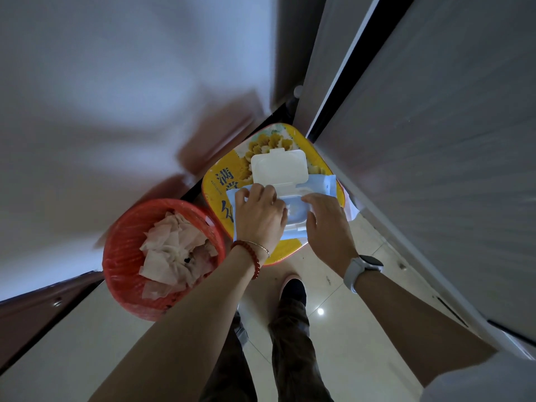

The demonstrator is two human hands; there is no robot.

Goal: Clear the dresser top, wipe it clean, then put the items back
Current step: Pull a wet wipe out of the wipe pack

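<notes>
A light-blue pack of wet wipes [322,185] lies on a yellow stool top [220,181] printed with flowers, and its white flip lid [278,166] stands open. My left hand [259,216] presses down on the left part of the pack, its fingers curled over the far left edge. My right hand [326,219] sits at the pack's opening, its fingertips on the near right side. Whether they pinch a wipe is hidden. The dresser top is not in view.
A red mesh waste basket [121,256], full of crumpled used wipes [174,250], stands on the tiled floor left of the stool. A grey door or cabinet panel [435,140] rises on the right. My legs and a shoe [293,291] are below.
</notes>
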